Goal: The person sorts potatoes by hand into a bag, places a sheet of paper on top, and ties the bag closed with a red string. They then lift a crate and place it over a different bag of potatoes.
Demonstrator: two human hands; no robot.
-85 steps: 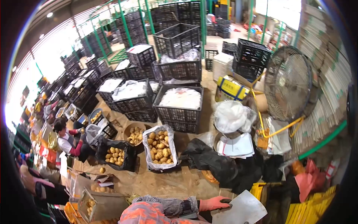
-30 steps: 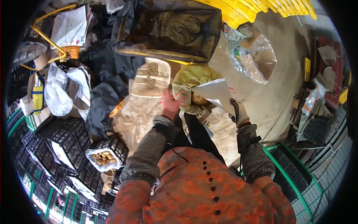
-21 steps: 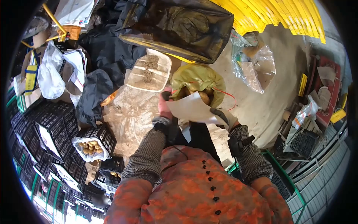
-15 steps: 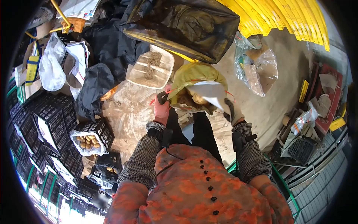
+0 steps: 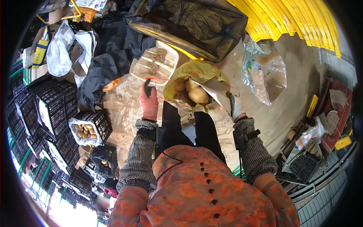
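On the floor, the sack sits before the person's legs, with potatoes in it. A shallow pan lies to its left, a bin behind, and a plastic bag to its right, with baskets beyond. Farther left, a crate of potatoes stands beside stacked crates.

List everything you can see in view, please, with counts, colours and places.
Bag: one, yellow-green, centre
Potatoes: several, tan, inside it
Sheet: one, whitish, at its mouth
Tray: one, off-white, dirty, left of it
Lined container: one, black, beyond it
Slatted stack: one, yellow, upper right
Clear bag: one, colourless, right
Plastic bag: one, white, upper left
Sheeting: black, upper left, pieces uncountable
Crates: many, black, left
Left hand: one, pink glove, left of centre
Right hand: one, pale glove, holding the sheet
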